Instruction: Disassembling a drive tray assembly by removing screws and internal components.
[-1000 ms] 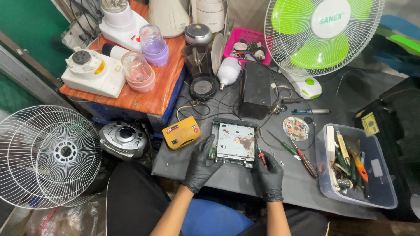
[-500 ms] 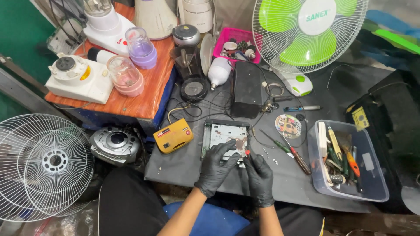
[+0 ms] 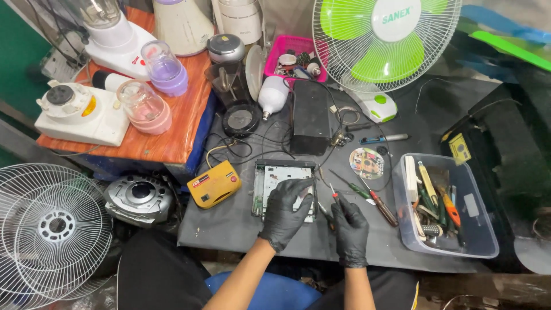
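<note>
Head view, steeply down, near workbench [image 3: 241, 224]

green fan [image 3: 384, 34] | yellow meter [image 3: 214, 183] | pink basket [image 3: 295, 54] | clear tool bin [image 3: 445, 206] | disc [image 3: 366, 163]

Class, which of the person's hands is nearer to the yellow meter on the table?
Left. The left hand rests on the open device beside the yellow meter; the right hand is farther away.

Both the left hand [image 3: 285, 211] and the right hand [image 3: 350, 228] wear black gloves. The opened device [image 3: 282, 182] shows a silver-grey frame and white inside. Left of it lies a yellow meter [image 3: 214, 183]; the screwdriver [image 3: 333, 192] has a red handle; the counter [image 3: 241, 221] is dark grey.
</note>
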